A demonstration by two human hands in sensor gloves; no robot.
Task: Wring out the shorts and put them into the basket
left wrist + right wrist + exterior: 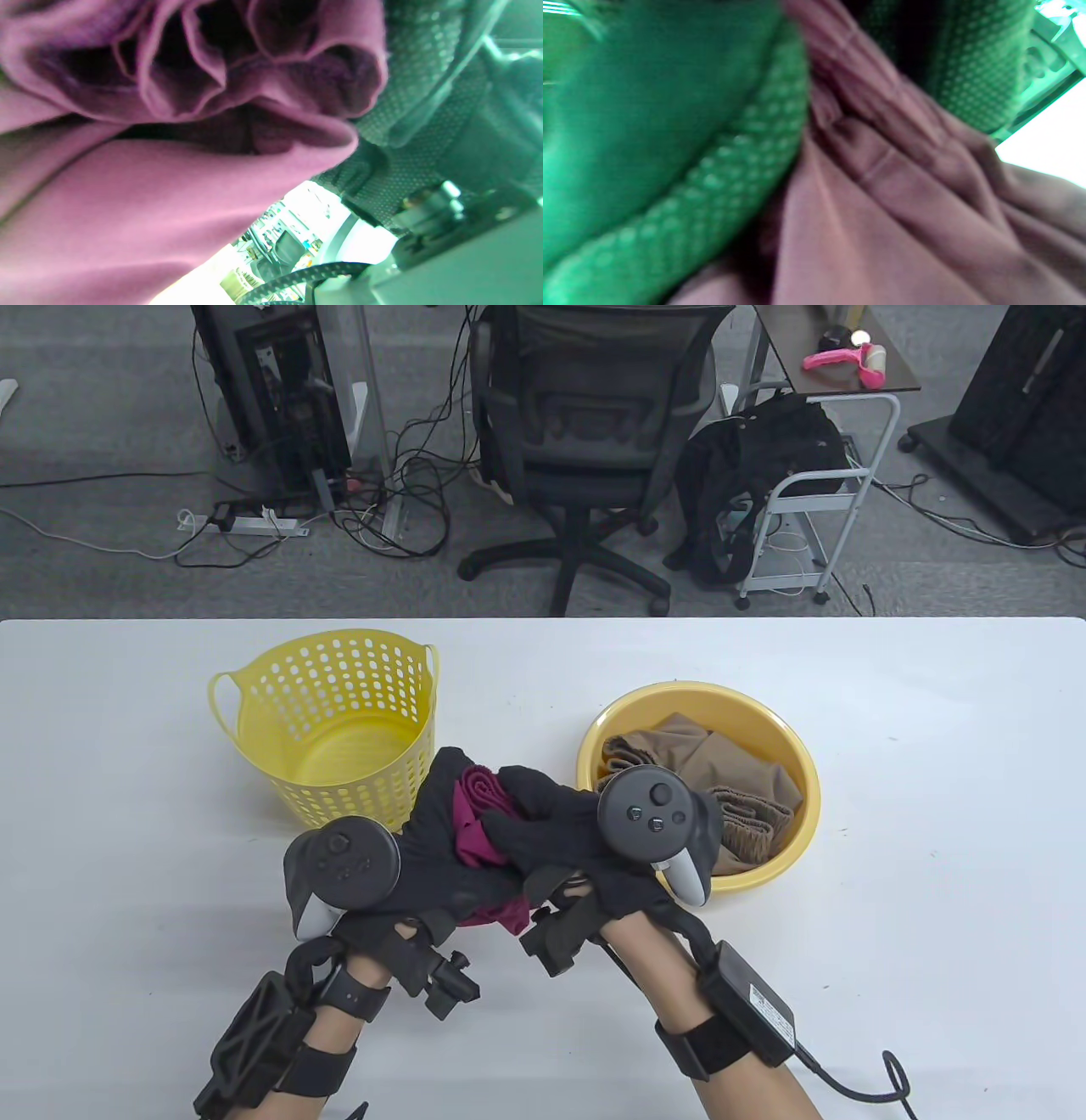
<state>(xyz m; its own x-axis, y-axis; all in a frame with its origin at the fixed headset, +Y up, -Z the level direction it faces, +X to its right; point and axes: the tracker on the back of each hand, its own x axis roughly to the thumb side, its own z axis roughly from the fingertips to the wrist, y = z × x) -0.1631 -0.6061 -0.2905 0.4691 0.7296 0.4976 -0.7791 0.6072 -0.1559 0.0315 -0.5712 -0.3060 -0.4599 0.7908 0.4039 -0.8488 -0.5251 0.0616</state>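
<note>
Magenta shorts [477,824] are bunched between both gloved hands above the table, just in front of the yellow perforated basket [331,721]. My left hand [441,831] grips the bundle from the left, fingers curled over it. My right hand [534,823] clamps it from the right. Cloth ends poke out at the top and below the palms. In the left wrist view the folded shorts [169,178] fill the frame. In the right wrist view the shorts [882,199] press against a gloved finger [712,178]. The basket holds nothing.
A yellow basin [789,823] to the right holds tan garments [721,780]. The white table [933,814] spreads around both containers. Beyond its far edge stand an office chair [585,432], a cart and floor cables.
</note>
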